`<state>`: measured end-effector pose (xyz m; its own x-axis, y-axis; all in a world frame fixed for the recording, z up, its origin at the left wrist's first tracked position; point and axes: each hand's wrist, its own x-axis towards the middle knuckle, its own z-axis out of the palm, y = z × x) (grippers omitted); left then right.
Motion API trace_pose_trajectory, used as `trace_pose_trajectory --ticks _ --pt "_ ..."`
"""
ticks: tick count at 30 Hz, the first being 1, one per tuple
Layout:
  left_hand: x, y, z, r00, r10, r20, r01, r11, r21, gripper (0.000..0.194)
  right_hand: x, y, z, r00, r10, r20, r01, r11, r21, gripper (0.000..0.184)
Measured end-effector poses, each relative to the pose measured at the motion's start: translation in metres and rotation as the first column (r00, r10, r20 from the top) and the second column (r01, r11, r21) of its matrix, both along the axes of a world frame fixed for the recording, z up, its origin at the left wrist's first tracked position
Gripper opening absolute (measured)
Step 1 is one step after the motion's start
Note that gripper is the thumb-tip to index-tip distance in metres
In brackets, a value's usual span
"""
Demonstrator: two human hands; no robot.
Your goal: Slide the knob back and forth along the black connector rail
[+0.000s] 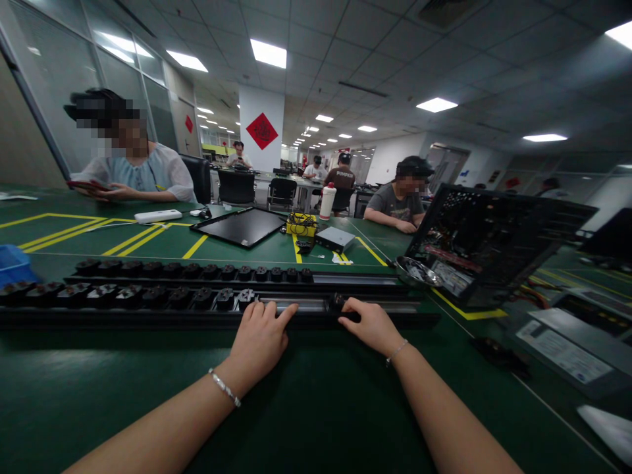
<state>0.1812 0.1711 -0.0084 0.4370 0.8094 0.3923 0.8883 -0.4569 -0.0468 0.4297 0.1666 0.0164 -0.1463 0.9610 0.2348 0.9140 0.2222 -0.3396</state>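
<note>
Two bare hands work over two long black tracks on a green table (316, 408), where a small black block (336, 302) sits alone in the near track (390, 320), to the right of the left hand (261, 329) and right at the fingertips of the right hand (370, 322). The near track's long axis runs left to right, across the wearer's reach, and a bare stretch of channel separates the lone block from the row of near blocks (156, 296) ending at the left hand. Closest by far is the right hand, its thumb and forefinger drawn together on the block, the other fingers curled. Flatter and looser, the left hand lies over the row's end with one digit stretched right along the channel; whether it grips anything cannot be told. About ten blocks line the near track besides the single one, and roughly thirteen far blocks (172, 270) fill much of the far track (365, 281). One metal bowl (419, 271) and one opened computer case (494, 243) stand beyond the tracks' right end; one dark flat panel (241, 227) and one yellow box (301, 225) lie farther back. Two co-workers sit across the table.
</note>
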Motion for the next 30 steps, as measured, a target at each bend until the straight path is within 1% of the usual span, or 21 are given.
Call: trace_pose_trajectory --ticks 3,7,10,14,17,19,21,22,24,30 --pt "0.000 0.000 0.000 1.000 -0.001 0.009 0.001 1.000 -0.009 0.052 0.001 0.000 -0.001 1.000 0.003 0.005 -0.003 1.000 0.002 0.008" --pt "0.000 0.000 -0.001 1.000 -0.004 0.006 0.004 1.000 0.010 0.052 0.002 0.001 -0.004 1.000 0.009 0.009 -0.009 1.000 0.009 0.009" --pt "-0.001 0.000 0.000 1.000 -0.006 0.000 0.006 1.000 0.012 0.051 0.002 -0.001 -0.004 0.999 0.000 0.042 -0.001 0.999 0.042 0.010" --pt "0.000 -0.001 0.002 1.000 -0.003 -0.006 0.003 1.000 -0.016 0.052 0.003 -0.006 -0.004 0.996 -0.009 0.091 0.002 0.997 0.074 0.016" --pt "0.000 -0.001 0.003 1.000 -0.002 -0.012 0.002 1.000 -0.024 0.053 0.004 -0.015 -0.012 0.995 0.005 0.101 -0.017 0.994 0.113 0.024" --pt "0.000 -0.001 0.002 1.000 -0.001 -0.015 0.001 1.000 -0.021 0.053 0.004 -0.021 -0.021 0.990 0.023 0.142 -0.047 0.984 0.171 0.035" --pt "0.000 -0.002 0.001 1.000 -0.001 -0.015 0.001 1.000 -0.012 0.054 0.004 -0.026 -0.029 0.984 0.003 0.177 -0.046 0.971 0.235 0.043" --pt "0.000 -0.002 0.001 1.000 -0.005 -0.014 0.005 1.000 -0.006 0.054 0.003 -0.027 -0.032 0.984 -0.018 0.180 -0.030 0.966 0.258 0.042" --pt "0.000 -0.002 0.000 1.000 -0.013 -0.012 0.014 1.000 0.006 0.053 0.002 -0.028 -0.034 0.985 -0.029 0.172 -0.016 0.967 0.255 0.038" --pt "0.000 -0.003 0.001 1.000 -0.018 -0.022 0.018 0.999 0.036 0.050 0.002 -0.025 -0.029 0.989 0.005 0.148 -0.039 0.972 0.230 0.035"
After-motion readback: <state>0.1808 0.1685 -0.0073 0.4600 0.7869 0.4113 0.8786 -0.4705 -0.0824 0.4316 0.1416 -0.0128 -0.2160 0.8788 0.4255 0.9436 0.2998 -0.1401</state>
